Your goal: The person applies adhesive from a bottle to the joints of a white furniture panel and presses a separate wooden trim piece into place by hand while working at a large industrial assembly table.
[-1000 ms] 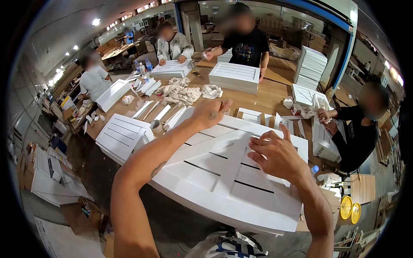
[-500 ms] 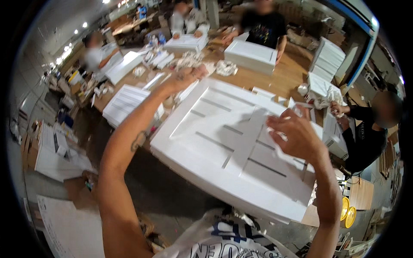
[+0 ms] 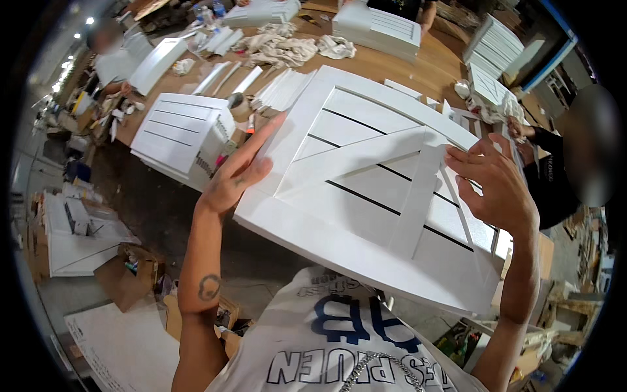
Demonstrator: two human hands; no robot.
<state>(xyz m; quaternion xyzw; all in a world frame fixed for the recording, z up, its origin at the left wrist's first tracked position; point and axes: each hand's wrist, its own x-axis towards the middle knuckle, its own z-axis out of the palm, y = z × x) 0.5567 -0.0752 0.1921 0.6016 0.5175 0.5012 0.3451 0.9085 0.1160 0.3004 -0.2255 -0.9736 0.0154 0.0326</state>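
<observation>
And here's the wooden table (image 3: 398, 70), brown top running right across! At its near left edge sits a stack of white slatted panels (image 3: 176, 127), and just beside it a round brown roll (image 3: 240, 106). Next along, there's a bundle of thin white strips (image 3: 284, 90), with a loose white strip (image 3: 248, 80) lying near! Farther back, beige cloths (image 3: 274, 49) heap up crumpled, a pale rag (image 3: 336, 47) close on their right; behind that, a second panel stack (image 3: 375, 39), with plastic bottles (image 3: 208, 14) over to the left!
</observation>
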